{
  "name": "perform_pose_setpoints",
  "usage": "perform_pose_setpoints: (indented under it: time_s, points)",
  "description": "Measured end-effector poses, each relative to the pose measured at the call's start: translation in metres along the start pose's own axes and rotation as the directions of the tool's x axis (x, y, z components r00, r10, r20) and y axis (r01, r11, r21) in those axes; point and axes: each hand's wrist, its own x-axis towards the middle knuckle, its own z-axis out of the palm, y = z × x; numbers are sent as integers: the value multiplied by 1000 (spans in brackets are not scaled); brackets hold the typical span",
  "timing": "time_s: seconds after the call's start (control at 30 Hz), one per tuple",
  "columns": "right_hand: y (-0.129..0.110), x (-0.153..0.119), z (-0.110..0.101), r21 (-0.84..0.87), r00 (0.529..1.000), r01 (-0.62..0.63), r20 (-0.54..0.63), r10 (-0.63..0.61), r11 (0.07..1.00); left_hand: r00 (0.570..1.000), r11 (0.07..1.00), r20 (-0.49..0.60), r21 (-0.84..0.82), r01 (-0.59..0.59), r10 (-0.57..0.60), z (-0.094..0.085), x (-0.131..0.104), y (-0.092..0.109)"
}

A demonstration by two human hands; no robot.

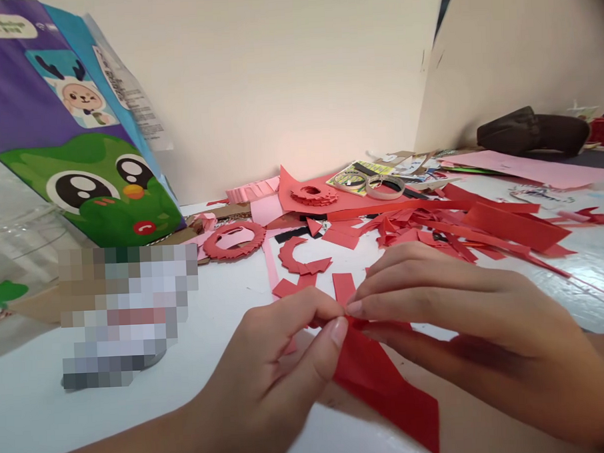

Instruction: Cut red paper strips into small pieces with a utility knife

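Observation:
A strip of red paper slants down toward the front edge from between my two hands. My left hand pinches its upper end between thumb and forefinger. Fingertips of my right hand close on the same end from the other side, partly hiding it. Small red paper pieces lie just behind my fingers. Beyond them is a curved, partial ring of folded red paper, with a complete folded red ring to its left.
At the left stands a purple bag with a green owl, near a blurred-out object. Two tape rolls, another red ring and a heap of red scraps lie at the back. Pink sheets and a dark case are at right.

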Motion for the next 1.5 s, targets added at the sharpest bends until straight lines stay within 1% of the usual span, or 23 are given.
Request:
perform_pose_setpoints:
  time_s: [0.13,0.27,0.37,0.5,0.63,0.83,0.93,0.97,1.0,1.03,1.07,1.1,1.13,1.2,1.33,1.5]
  points:
    - [0,1,1,-29,999,30,-8,-31,999,1000,999,11,29,-22,22,0,0,2]
    - [0,0,-1,-32,999,52,12,-52,998,1000,1000,-5,-9,-23,23,0,-1,2]
    - [1,1,-1,-62,995,93,27,-91,994,999,998,-21,-39,-40,39,1,0,3]
    - [3,0,2,-122,990,143,33,-140,982,998,999,-39,-23,-47,46,1,-1,4]
    - [5,-2,3,-142,988,152,42,-147,978,998,999,-45,-35,-38,37,0,-2,3]
    - [7,-3,0,-185,982,183,86,-169,966,998,999,-28,-20,-49,49,-2,-1,1]
    - [7,-3,0,-197,977,200,111,-181,960,998,999,41,-30,-42,44,-5,0,0]
    - [7,-3,0,-195,977,200,116,-180,960,997,999,73,-32,-38,40,-5,0,0]
    - [6,-3,1,-192,977,199,115,-179,961,996,999,79,-36,-41,44,-5,0,-1]
    - [6,-3,2,-188,978,196,108,-178,962,997,999,67,-35,-38,40,-5,0,-1]
    - [6,-3,2,-186,979,192,103,-175,964,998,999,38,-36,-38,40,-4,1,-1]
    - [7,-3,3,-181,980,187,94,-173,965,999,998,-13,-37,-43,42,-3,1,0]
    - [7,-3,3,-174,982,181,92,-167,968,999,999,-32,-35,-37,36,-2,1,0]
    - [7,-3,4,-152,983,171,96,-158,974,998,999,-45,-34,-40,39,0,1,2]
    - [7,-2,3,-113,984,145,124,-131,983,999,999,-32,-49,-8,6,2,0,4]
    - [4,0,3,-54,989,89,122,-82,995,999,1000,-47,-23,17,-19,0,-1,0]
